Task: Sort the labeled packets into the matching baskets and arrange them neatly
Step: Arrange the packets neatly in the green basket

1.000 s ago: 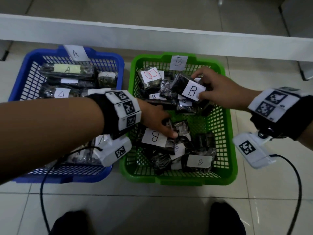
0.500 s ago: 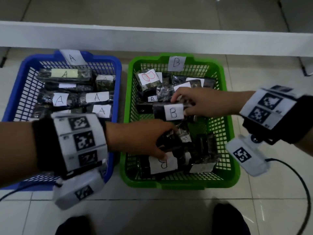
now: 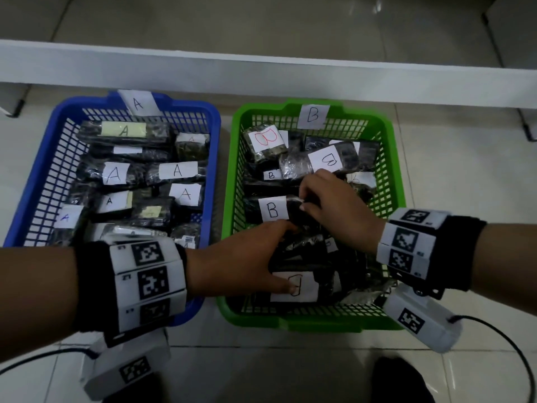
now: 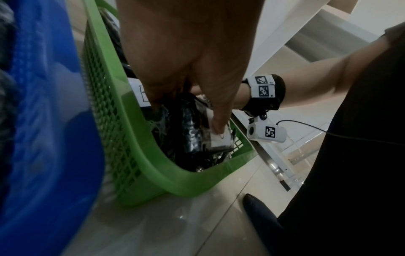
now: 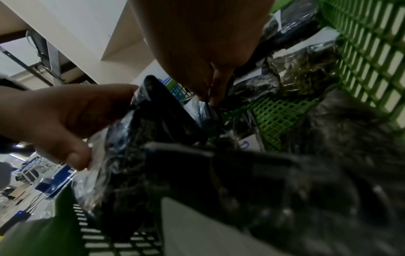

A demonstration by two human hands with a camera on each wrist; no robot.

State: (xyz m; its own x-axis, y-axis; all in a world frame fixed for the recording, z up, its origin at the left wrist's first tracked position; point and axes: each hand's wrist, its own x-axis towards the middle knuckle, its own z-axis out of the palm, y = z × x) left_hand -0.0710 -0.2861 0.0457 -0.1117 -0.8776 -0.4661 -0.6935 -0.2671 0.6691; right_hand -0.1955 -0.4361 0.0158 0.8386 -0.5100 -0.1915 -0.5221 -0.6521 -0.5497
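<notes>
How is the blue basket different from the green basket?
The blue basket sits on the left with an A tag; the green basket sits on the right with a B tag. Blue's packets say A, green's say B. Both hands, left and right, reach into the green one; none into the blue. Both are plastic mesh baskets on the floor, full of dark packets.

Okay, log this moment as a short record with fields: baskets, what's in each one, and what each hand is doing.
blue basket: tagged A, holds packets labeled A
green basket: tagged B, holds packets labeled B
left hand: in the green basket, thumb on the near packet's label
right hand: in the green basket, fingers on the dark packet with the big B label
loose packets outside baskets: none visible
</notes>
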